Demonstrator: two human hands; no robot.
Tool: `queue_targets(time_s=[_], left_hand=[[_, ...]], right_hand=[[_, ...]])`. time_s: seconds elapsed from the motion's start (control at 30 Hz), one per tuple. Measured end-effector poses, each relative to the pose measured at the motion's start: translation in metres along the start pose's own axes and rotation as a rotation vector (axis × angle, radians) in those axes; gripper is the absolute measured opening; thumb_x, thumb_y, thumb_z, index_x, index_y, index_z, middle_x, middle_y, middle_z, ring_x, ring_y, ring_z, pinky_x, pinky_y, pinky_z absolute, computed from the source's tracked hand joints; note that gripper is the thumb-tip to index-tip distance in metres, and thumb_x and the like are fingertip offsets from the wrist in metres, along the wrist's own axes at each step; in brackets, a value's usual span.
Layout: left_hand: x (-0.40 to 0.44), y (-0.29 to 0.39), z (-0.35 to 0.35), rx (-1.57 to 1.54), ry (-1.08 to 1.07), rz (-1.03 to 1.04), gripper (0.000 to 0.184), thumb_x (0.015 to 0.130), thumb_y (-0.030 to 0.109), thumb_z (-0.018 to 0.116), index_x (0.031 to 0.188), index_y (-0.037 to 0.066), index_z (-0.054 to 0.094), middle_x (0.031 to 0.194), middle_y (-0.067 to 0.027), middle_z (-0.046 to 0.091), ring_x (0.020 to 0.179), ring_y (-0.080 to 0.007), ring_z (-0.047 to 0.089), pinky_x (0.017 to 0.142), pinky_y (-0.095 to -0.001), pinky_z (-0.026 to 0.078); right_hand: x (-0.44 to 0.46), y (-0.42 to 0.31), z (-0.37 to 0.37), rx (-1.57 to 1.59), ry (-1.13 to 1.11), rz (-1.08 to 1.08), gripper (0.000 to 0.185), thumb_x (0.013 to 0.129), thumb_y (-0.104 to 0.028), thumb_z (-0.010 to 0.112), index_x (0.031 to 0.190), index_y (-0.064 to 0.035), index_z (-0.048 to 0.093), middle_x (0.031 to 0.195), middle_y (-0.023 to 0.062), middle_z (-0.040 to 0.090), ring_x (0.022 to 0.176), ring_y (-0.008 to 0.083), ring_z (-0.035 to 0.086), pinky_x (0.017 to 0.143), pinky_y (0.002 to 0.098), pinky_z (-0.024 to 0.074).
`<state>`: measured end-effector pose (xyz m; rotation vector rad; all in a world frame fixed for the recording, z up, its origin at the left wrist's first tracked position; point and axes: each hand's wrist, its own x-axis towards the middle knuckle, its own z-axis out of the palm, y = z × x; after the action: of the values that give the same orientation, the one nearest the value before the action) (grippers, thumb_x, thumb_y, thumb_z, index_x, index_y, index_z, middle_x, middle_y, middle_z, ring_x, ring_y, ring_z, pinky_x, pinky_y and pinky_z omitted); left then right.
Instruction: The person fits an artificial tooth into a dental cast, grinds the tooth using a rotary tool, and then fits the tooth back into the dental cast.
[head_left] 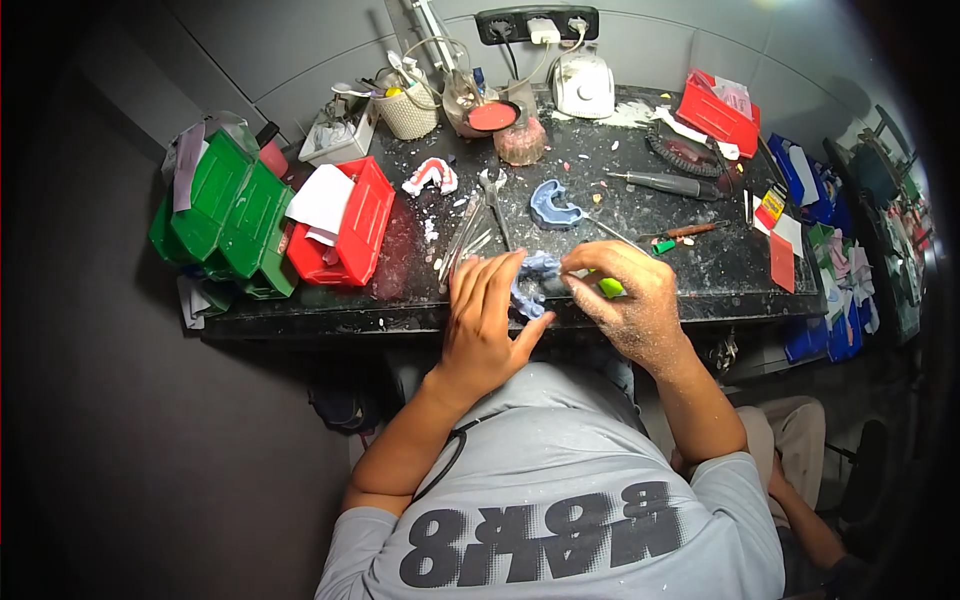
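Close to the bench's front edge, my left hand (487,318) is closed around a pale blue dental model (527,300), whose details are blurred. My right hand (632,298) meets the model from the other side, thumb and fingers pinched together. A bright green handle (610,287) shows in that hand, apparently of a tool whose working end I cannot make out. Just beyond the hands lies a blue horseshoe-shaped dental piece (556,205). Wrench-like pliers (494,200) and several slim metal tools (460,240) lie past my left fingers.
On the dusty black bench (400,312), red (368,220) and green bins (225,205) stand left. A white-and-red dental piece (432,177), a pink dish (493,117) and a white device (583,85) sit farther back. A rotary handpiece (672,184) lies right. Another person's leg (800,440) shows at lower right.
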<state>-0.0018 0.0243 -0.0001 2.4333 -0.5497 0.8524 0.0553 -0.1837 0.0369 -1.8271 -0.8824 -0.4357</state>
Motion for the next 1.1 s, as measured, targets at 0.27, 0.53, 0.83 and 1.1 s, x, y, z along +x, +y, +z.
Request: queue_targets(time_s=[0.27, 0.53, 0.83, 1.1], left_hand=[[0.002, 0.013, -0.008, -0.13, 0.056, 0.112, 0.078, 0.072, 0.022, 0.094, 0.133, -0.006, 0.057, 0.129, -0.023, 0.067, 0.12, -0.0411, 0.064, 0.112, -0.0545, 0.043], [0.003, 0.017, -0.013, -0.141, 0.07, 0.155, 0.077, 0.072, 0.023, 0.095, 0.133, -0.006, 0.056, 0.128, -0.0227, 0.067, 0.118, -0.0387, 0.066, 0.111, -0.0552, 0.044], [0.003, 0.02, -0.018, -0.103, 0.109, 0.216, 0.076, 0.074, 0.02, 0.094, 0.134, -0.005, 0.055, 0.127, -0.0227, 0.067, 0.117, -0.0373, 0.067, 0.109, -0.0545, 0.047], [0.001, 0.026, -0.021, -0.049, 0.17, 0.293, 0.069, 0.077, 0.012, 0.092, 0.133, -0.002, 0.054, 0.128, -0.022, 0.064, 0.116, -0.0356, 0.067, 0.108, -0.054, 0.05]], right_hand=[[0.007, -0.008, -0.002, -0.083, -0.054, -0.106, 0.022, 0.074, 0.001, 0.08, 0.094, -0.0038, 0.071, 0.092, 0.009, 0.073, 0.088, 0.0292, 0.068, 0.08, 0.0384, 0.055], [0.009, -0.014, -0.008, -0.083, -0.075, -0.129, 0.025, 0.072, 0.001, 0.081, 0.093, -0.0039, 0.07, 0.093, 0.0087, 0.072, 0.088, 0.0296, 0.067, 0.082, 0.0389, 0.0545], [0.005, -0.022, -0.013, -0.006, -0.057, -0.014, 0.023, 0.078, -0.006, 0.082, 0.098, -0.0026, 0.072, 0.103, 0.011, 0.073, 0.092, 0.0276, 0.07, 0.083, 0.0371, 0.0563], [0.006, -0.029, -0.019, -0.012, -0.051, -0.193, 0.023, 0.077, -0.001, 0.083, 0.098, -0.002, 0.074, 0.106, 0.0124, 0.074, 0.092, 0.027, 0.072, 0.08, 0.0375, 0.0568]])
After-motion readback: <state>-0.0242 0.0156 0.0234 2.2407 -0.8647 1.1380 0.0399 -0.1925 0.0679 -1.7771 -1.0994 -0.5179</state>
